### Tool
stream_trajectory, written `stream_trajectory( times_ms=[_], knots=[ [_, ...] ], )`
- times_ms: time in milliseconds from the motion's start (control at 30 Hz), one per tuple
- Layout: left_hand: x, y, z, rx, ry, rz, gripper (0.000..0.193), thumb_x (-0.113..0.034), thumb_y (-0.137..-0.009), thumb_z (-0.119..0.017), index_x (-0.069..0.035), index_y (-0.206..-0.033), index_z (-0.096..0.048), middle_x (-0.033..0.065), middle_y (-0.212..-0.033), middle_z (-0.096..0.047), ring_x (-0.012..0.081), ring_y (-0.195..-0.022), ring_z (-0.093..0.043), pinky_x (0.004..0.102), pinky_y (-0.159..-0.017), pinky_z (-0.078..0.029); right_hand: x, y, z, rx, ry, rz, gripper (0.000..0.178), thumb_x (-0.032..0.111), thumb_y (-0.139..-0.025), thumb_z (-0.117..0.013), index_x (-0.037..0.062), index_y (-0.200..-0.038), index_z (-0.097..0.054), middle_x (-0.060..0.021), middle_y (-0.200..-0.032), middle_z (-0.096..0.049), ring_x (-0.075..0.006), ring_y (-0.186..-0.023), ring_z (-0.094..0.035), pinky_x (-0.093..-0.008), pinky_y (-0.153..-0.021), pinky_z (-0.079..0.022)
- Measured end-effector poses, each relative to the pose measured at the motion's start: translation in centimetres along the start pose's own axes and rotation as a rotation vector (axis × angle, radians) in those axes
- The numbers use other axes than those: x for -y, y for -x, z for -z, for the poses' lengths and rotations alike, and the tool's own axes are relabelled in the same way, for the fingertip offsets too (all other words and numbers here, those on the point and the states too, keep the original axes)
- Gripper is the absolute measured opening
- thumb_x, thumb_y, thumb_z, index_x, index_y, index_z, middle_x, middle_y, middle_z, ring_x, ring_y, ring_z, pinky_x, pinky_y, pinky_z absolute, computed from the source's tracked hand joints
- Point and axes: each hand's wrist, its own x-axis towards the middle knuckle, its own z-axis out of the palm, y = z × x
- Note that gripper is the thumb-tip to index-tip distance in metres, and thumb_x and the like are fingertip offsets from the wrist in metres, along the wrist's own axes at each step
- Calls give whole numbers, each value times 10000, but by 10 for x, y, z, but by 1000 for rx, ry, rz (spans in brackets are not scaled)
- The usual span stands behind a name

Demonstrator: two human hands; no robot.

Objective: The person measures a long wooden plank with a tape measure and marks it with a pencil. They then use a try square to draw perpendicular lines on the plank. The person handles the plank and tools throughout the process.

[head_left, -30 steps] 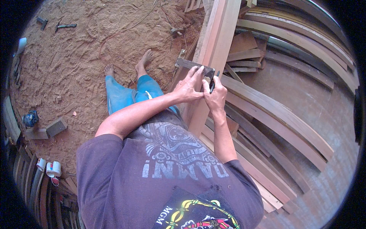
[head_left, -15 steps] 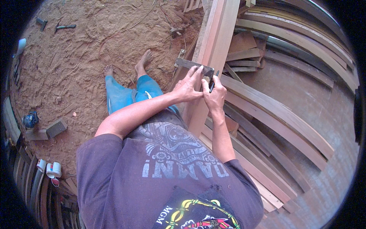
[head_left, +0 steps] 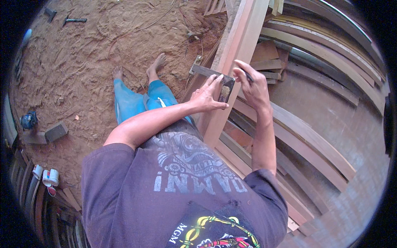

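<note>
A try square [head_left: 226, 90] lies across a long, pale reddish wooden beam [head_left: 247, 35], its dark blade reaching over the beam's left edge. My left hand [head_left: 203, 98] grips the square, fingers on the blade end near the corner and thumb by the stock's near end. Just right of the square, my right hand [head_left: 257, 91] is raised with curled fingers around a dark pen [head_left: 249, 77]. Most of the pen is hidden by the hand, and its tip does not show.
Stacked boards [head_left: 306, 136] lie to the right of the beam, with short offcuts [head_left: 264, 56] farther off. Sawdust-covered ground [head_left: 91, 53] at left bears a hammer [head_left: 75, 20], a blue power tool [head_left: 29, 120], wood blocks [head_left: 56, 131] and white cups [head_left: 50, 177]. A cord [head_left: 140, 29] crosses the ground.
My right hand, with the pen, has moved right and away from the square's stock. The left hand and square have shifted slightly right in view.
</note>
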Motion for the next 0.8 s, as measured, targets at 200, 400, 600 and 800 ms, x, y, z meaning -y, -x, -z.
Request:
stream_trajectory(
  times_ms=[200, 400, 600, 800],
  knots=[
    [1, 0, -2, 7, -7, 17, 1307, -614, -679, -889, -213, -1707, -188, 135, -1768, -179, 393, -1560, -351, 539, -1231, -388, -9, -70, -34, 392, 316, 31, 550, 491, -1015, -632, -10, -835, -770, -273, -819, -722, -443, -870, -730, -528, -828, -572],
    [-1, 2, -1, 7, 36, 23, 1312, -599, -676, -893, -226, -1709, -176, 136, -1764, -174, 409, -1532, -393, 545, -1223, -397, -11, -90, -61, 564, 442, 90, 488, 413, -1011, -615, -26, -857, -765, -278, -862, -729, -451, -897, -732, -535, -852, -578],
    [-1, 2, -1, 14, -13, 10, 1300, -574, -680, -897, -237, -1705, -173, 143, -1762, -166, 440, -1502, -426, 561, -1199, -416, 10, -97, -27, 608, 559, 141, 435, 366, -978, -642, -33, -849, -756, -282, -863, -728, -451, -891, -736, -547, -815, -586],
    [0, 1, -2, 24, -22, 16, 1322, -615, -691, -881, -211, -1714, -146, 145, -1772, -139, 420, -1539, -375, 572, -1216, -387, 7, -100, -58, 606, 450, 115, 501, 418, -996, -665, -41, -809, -740, -280, -812, -707, -467, -834, -713, -531, -786, -565]
  ],
)
